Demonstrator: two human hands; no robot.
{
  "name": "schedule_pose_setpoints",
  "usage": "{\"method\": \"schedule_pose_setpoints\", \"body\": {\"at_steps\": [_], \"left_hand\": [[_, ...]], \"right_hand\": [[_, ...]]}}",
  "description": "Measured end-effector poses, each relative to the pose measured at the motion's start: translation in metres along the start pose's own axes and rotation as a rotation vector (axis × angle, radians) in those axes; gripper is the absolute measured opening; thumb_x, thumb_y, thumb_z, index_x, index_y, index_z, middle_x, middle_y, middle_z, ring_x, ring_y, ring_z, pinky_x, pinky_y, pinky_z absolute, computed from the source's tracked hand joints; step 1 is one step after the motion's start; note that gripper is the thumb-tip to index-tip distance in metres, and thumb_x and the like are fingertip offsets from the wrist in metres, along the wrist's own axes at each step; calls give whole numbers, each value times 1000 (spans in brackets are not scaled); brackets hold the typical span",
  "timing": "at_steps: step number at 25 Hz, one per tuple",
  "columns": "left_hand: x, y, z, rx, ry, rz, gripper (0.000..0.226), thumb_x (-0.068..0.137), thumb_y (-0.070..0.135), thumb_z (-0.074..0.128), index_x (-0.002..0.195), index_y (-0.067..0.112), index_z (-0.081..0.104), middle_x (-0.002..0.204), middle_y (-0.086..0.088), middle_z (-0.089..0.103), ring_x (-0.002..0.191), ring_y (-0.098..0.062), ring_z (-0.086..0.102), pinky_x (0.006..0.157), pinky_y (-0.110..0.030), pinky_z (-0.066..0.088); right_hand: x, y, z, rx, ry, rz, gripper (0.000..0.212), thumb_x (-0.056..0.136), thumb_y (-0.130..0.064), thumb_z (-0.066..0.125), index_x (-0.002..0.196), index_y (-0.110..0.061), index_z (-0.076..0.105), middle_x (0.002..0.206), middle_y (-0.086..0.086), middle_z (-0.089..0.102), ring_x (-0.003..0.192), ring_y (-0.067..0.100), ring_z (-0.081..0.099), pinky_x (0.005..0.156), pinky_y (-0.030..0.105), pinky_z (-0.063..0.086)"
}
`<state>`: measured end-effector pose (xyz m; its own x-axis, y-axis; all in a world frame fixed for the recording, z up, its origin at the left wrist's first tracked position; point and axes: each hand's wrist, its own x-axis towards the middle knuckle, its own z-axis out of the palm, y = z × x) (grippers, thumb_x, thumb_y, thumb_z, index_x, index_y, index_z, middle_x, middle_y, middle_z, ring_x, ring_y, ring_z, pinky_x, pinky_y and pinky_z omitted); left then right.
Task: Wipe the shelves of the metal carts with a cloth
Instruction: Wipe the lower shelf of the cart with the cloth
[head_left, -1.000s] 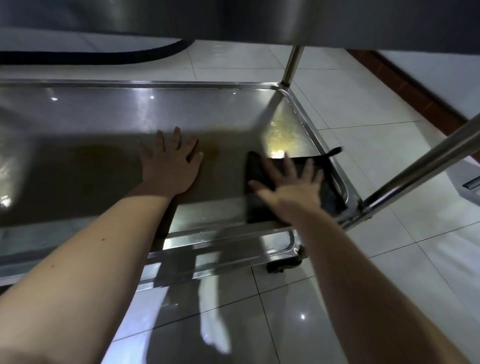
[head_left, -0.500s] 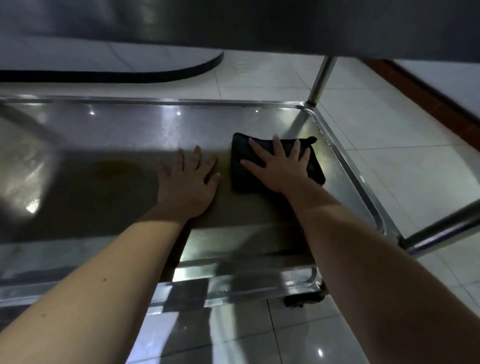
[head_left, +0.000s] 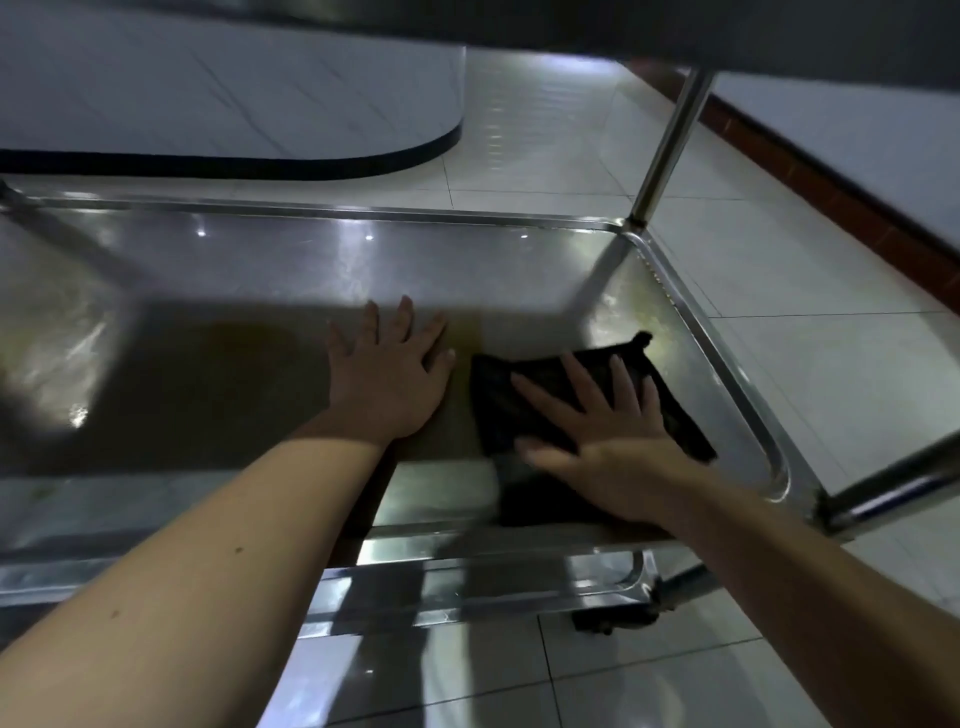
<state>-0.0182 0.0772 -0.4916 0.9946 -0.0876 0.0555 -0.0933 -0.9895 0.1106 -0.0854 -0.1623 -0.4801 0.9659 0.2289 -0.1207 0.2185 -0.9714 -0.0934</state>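
A steel cart shelf (head_left: 260, 270) with a raised rim fills the middle of the head view. A dark folded cloth (head_left: 670, 405) lies flat on the shelf's right end, near the front rim. My right hand (head_left: 602, 436) presses on the cloth with fingers spread and straight. My left hand (head_left: 387, 374) rests flat on the bare shelf just left of the cloth, fingers straight.
An upper shelf (head_left: 571, 21) of the cart overhangs the top of the view. Upright steel posts stand at the far right corner (head_left: 667, 140) and the near right corner (head_left: 893, 483). A caster (head_left: 613, 621) sits below. White floor tiles (head_left: 810, 291) surround the cart.
My right hand has slid the cloth back toward the shelf's front rim and slightly to the right. My left hand stays flat in the same place.
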Motion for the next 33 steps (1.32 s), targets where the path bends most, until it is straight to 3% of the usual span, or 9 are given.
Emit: {"method": "schedule_pose_setpoints", "body": {"at_steps": [3,7,11,14,16,20,25,30,33], "left_hand": [[2,-1,-3,-20,-15,-1,59,96,66,14,152,48,10,165,8,0,151,-29,-2,115,-64,-2],[2,-2,0,3,-11,6,60,94,66,11,152,48,8,165,7,0,150,-30,-1,114,-64,-2],[2,-4,5,27,9,25,61,92,68,6,151,50,5,164,8,-2,150,-31,-1,113,-66,0],[3,-7,4,21,10,32,65,87,70,2,150,52,4,164,10,-3,150,-30,-2,113,-66,1],[5,-8,5,30,-2,26,67,84,71,0,149,54,1,164,11,-6,150,-28,-3,113,-65,1],[10,-4,10,52,18,9,68,83,72,-2,148,54,-2,164,11,-7,151,-28,-4,113,-65,1],[8,0,7,19,21,10,65,89,70,5,151,50,5,164,8,-2,150,-30,-1,113,-65,1],[10,-1,5,6,-17,16,64,91,70,7,151,48,7,165,6,-1,150,-32,-2,111,-67,3],[8,2,-2,-22,-94,16,58,96,66,16,151,48,11,165,6,-4,150,-32,-5,112,-64,4]], "right_hand": [[-55,35,-13,2,-61,49,65,64,-95,1,124,-79,-20,161,-13,-17,145,35,-22,115,53,-14],[-58,65,-19,25,-98,161,70,56,-98,0,121,-81,-20,160,-15,-20,144,37,-23,114,52,-15],[27,71,-18,-27,12,189,74,57,-98,-5,128,-78,-14,163,-10,-10,146,42,-14,116,56,-10],[118,87,-37,-46,39,234,69,76,-90,10,141,-67,0,164,-3,1,146,44,-4,118,55,-4],[164,97,-45,-63,37,244,71,78,-88,14,144,-64,5,164,-1,5,147,42,1,119,53,-2],[199,108,-47,-82,38,258,74,77,-89,11,145,-61,6,164,0,6,147,40,3,118,52,-2],[126,97,-36,-32,10,241,66,81,-85,12,143,-64,0,164,-2,1,147,41,-2,118,51,-3],[-20,80,-4,-19,57,129,67,63,-96,-6,128,-78,-14,163,-11,-4,148,34,-10,117,47,-9],[-40,77,-6,-38,56,131,68,63,-96,-5,127,-78,-16,162,-13,-8,148,33,-11,117,47,-9]]}}
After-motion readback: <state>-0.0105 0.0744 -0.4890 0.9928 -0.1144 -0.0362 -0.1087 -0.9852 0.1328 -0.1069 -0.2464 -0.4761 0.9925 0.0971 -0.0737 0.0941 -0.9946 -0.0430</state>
